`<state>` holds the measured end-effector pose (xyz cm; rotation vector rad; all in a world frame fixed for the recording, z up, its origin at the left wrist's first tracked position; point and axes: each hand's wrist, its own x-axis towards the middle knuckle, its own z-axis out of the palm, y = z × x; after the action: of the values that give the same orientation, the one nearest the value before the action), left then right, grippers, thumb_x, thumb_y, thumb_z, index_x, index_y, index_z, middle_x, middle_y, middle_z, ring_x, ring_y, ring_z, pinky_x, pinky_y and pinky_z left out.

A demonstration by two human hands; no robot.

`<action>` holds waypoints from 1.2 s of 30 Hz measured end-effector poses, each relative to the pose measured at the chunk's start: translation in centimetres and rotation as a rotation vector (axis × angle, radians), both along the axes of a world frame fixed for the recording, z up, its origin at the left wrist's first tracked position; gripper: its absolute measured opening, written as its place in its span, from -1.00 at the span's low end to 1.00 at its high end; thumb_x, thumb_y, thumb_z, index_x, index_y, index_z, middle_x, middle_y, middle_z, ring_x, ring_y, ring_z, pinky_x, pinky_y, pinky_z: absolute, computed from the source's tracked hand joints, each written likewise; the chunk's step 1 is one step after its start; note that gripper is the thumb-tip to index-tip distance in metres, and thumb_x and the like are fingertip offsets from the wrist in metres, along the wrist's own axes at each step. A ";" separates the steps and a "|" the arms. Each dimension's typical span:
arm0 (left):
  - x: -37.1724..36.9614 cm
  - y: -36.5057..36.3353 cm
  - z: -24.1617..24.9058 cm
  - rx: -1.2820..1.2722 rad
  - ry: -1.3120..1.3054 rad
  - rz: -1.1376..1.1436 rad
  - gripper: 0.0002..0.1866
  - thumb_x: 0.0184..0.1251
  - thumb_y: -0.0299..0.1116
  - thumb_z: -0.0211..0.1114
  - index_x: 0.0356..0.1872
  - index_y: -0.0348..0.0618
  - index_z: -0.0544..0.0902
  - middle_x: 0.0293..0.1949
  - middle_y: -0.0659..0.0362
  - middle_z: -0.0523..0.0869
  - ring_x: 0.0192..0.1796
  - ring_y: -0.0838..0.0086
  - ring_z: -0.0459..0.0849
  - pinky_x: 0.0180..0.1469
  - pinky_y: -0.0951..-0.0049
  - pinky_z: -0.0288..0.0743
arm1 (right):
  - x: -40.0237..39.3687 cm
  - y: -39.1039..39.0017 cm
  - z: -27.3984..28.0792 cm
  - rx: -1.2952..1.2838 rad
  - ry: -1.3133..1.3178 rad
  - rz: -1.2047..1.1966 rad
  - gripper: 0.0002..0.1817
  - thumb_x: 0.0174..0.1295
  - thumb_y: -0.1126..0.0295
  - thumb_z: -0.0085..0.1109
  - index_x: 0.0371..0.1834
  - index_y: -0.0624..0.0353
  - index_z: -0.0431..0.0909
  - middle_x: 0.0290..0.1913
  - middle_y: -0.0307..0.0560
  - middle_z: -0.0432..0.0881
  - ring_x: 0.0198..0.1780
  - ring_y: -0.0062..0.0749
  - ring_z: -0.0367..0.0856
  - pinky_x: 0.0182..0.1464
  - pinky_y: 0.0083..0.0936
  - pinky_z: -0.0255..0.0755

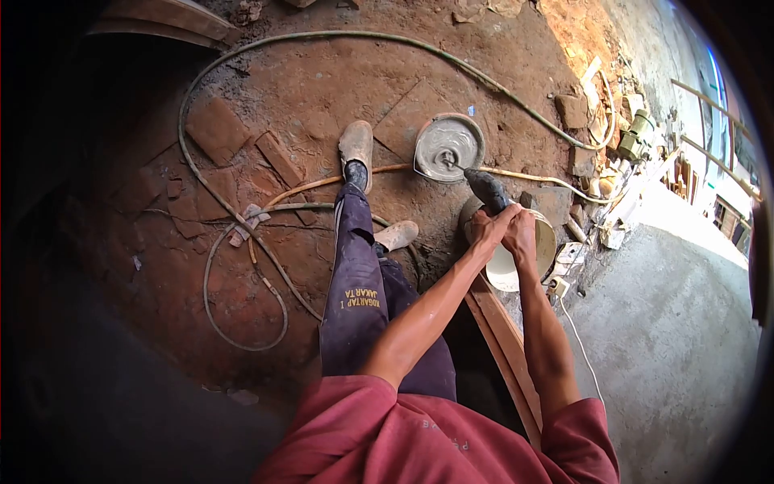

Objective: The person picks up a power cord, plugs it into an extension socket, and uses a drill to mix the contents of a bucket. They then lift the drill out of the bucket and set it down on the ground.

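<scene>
Both of my hands are closed around a dark power drill, my left hand and my right hand side by side at its rear end. The drill's front end points at a round bucket of wet grey mix. A swirl shows in the middle of the mix, where something coated in grey stands; I cannot make out the bit clearly. Beneath my hands is a white bucket, partly hidden by them and the drill.
A long hose loops over the dirt floor, and an orange hose passes by the mix bucket. Broken tiles lie left. Wooden planks are beside my legs. A white cable with a socket crosses the concrete. A green pump stands right.
</scene>
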<state>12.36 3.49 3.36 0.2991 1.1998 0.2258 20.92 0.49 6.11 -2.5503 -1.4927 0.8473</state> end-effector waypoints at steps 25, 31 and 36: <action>-2.5 2.3 1.2 0.100 -0.012 -0.041 -0.67 0.07 -0.13 0.43 -0.47 -0.25 0.67 -0.45 0.22 0.70 -0.42 0.58 0.61 -0.36 0.47 0.48 | -2.6 1.3 0.1 0.079 0.028 -0.107 -0.57 0.08 0.16 0.15 -0.55 0.44 0.49 -0.60 0.35 0.51 -0.51 0.16 0.59 -0.45 -0.16 0.40; -2.8 3.2 1.0 0.136 -0.062 0.006 -0.68 0.07 -0.14 0.41 -0.46 -0.25 0.68 -0.45 0.23 0.70 -0.43 0.59 0.59 -0.38 0.47 0.46 | -2.9 1.7 -0.6 0.044 -0.013 -0.114 -0.55 0.06 0.14 0.17 -0.54 0.45 0.49 -0.58 0.36 0.52 -0.48 0.18 0.60 -0.44 -0.15 0.41; -3.3 4.3 1.1 0.164 -0.049 -0.028 -0.68 0.08 -0.12 0.40 -0.48 -0.23 0.68 -0.49 0.23 0.69 -0.46 0.59 0.59 -0.41 0.47 0.45 | -3.5 3.0 0.1 0.042 0.010 -0.184 -0.55 0.05 0.15 0.19 -0.53 0.46 0.49 -0.57 0.39 0.52 -0.46 0.17 0.62 -0.43 -0.15 0.41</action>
<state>9.07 7.81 4.48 0.4507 1.1304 0.3056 17.40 3.51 6.16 -2.5976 -1.2351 0.7932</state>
